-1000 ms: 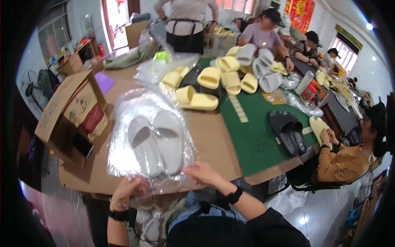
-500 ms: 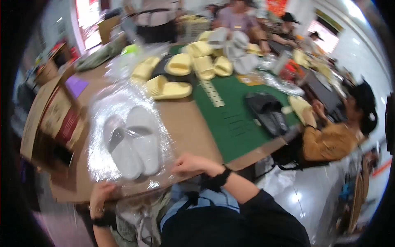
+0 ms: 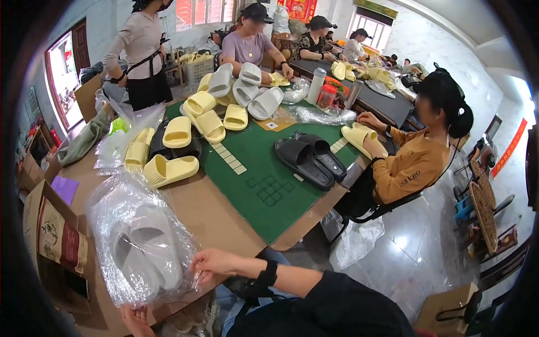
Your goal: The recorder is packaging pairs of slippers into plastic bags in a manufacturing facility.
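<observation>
A pair of light grey slide sandals [image 3: 160,241] lies inside a clear plastic bag [image 3: 106,210] on the brown tabletop in front of me. My left hand [image 3: 136,320] is at the bag's near edge, its fingertips closed on the plastic below the sandals' heels. At the bag's near right corner, my right hand [image 3: 212,264] pinches the film between thumb and fingers. Beyond the bag lie yellow slides [image 3: 170,171] and a black slide partly hidden under a yellow one. A black pair of slides [image 3: 310,160] rests on the green mat [image 3: 247,210].
An open cardboard box [image 3: 59,236] stands at the left beside a purple sheet [image 3: 65,190]. Clear bags [image 3: 120,132] are stacked behind. A co-worker in an orange top [image 3: 412,163] handles a yellow slide at the right; another in purple [image 3: 250,48] sits across the table.
My view has swung to the right, so the bagged sandals now appear further left and lower. Both hands remain at the bag's near edge.
</observation>
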A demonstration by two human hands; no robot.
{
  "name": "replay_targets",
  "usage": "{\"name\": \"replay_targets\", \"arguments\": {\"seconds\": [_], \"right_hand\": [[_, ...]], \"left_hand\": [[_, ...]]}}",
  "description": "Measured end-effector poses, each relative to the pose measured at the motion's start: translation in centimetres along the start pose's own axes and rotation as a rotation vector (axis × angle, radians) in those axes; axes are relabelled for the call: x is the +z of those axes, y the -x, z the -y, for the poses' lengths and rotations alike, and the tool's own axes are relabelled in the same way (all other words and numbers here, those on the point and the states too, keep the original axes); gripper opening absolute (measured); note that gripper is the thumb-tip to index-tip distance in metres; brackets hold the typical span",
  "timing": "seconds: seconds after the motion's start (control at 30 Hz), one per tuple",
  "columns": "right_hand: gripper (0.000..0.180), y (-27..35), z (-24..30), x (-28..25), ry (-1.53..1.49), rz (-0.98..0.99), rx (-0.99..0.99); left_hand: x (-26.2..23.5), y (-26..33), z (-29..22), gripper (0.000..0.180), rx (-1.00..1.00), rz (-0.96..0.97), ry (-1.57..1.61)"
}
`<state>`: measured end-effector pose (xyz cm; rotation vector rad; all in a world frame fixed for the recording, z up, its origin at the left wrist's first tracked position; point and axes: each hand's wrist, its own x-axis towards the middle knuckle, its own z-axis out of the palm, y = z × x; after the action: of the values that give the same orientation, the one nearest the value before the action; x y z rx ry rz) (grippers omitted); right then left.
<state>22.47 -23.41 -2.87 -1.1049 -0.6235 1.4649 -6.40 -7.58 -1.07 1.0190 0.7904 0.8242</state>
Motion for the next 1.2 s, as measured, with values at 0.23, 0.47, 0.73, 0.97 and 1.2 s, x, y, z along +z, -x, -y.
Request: {"name": "replay_targets", "arguments": {"seconds": [0.23, 0.47, 0.73, 0.97, 1.2], "right_hand": [[0.006, -0.5, -3.2, 3.7, 0.345, -0.12, -0.434], [0.012, 0.9, -3.4, 7.9, 0.658, 0.154, -0.611], [0.024, 3.2, -2.0, 10.6, 0.669, 0.5, -0.831], [0.026, 3.1, -4.0, 11.0, 0.818, 0.668, -0.635], [0.046, -0.4, -13.5, 7.9, 1.255, 0.723, -0.538]], "left_hand": [[1.5, 2.2, 5.3, 0.037, -0.002, -0.11, 0.225], [2.4, 3.2, 4.9, 0.057, -0.112, 0.056, 0.227], [1.4, 6.0, 5.5, 0.057, 0.315, 0.014, -0.083], [-16.9, 16.1, 4.3, 0.054, 0.461, -0.597, -0.521], [-16.4, 28.7, -1.0, 0.051, 0.498, -0.858, 0.134]]}}
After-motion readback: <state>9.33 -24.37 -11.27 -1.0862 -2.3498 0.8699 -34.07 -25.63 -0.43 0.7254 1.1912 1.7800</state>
